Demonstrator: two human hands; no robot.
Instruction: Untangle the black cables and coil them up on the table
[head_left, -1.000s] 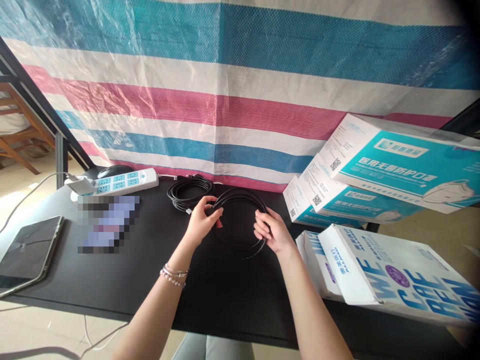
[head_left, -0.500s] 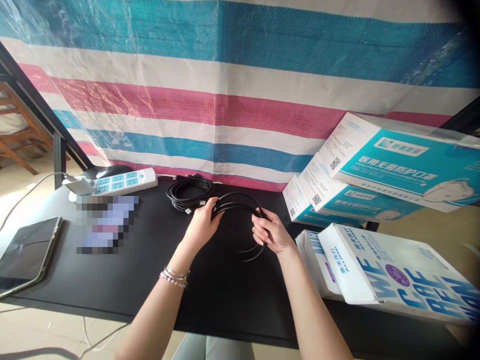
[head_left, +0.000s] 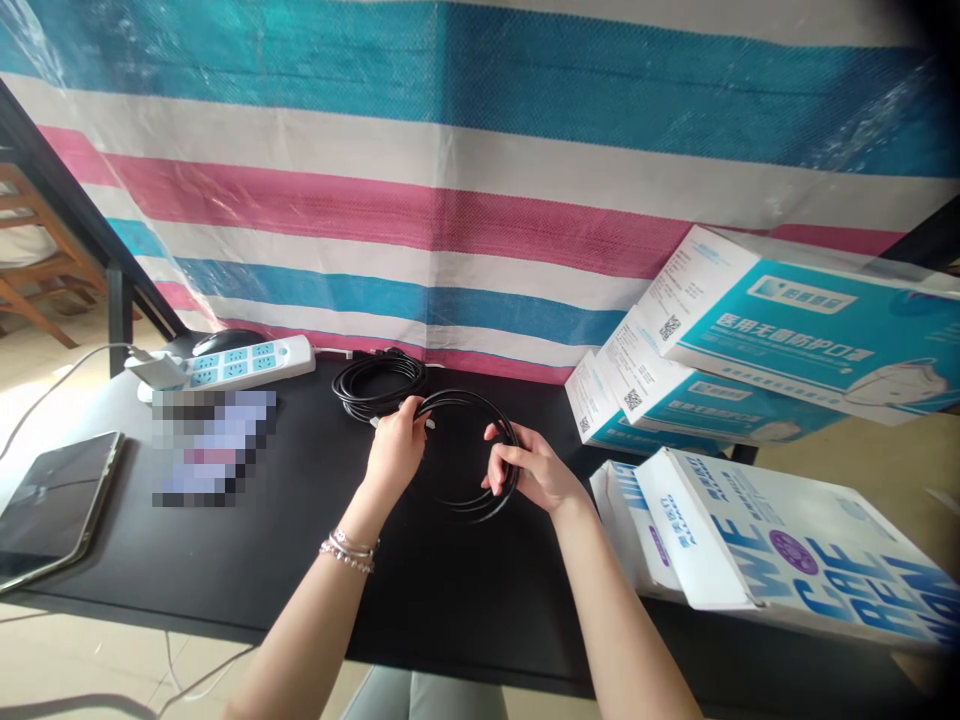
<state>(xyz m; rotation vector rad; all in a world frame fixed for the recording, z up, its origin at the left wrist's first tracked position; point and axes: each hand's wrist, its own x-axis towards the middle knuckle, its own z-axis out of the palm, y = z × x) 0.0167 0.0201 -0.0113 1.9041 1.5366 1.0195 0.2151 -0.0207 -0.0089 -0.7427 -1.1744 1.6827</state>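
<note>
Both hands hold a coiled black cable (head_left: pixel 465 455) just above the black surface (head_left: pixel 300 540): the left hand (head_left: pixel 397 450) has its grip closed on the coil's left side, the right hand (head_left: pixel 529 470) grips the right side. A second cable coil (head_left: pixel 375 385) lies just behind, near a white power strip (head_left: pixel 240 365).

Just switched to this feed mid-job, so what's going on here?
A person holds a coiled black cable over a black table, left hand on one side of the loop, right hand on the other. A second coil lies behind it, by a power strip. Mask boxes are stacked on the right.
</note>
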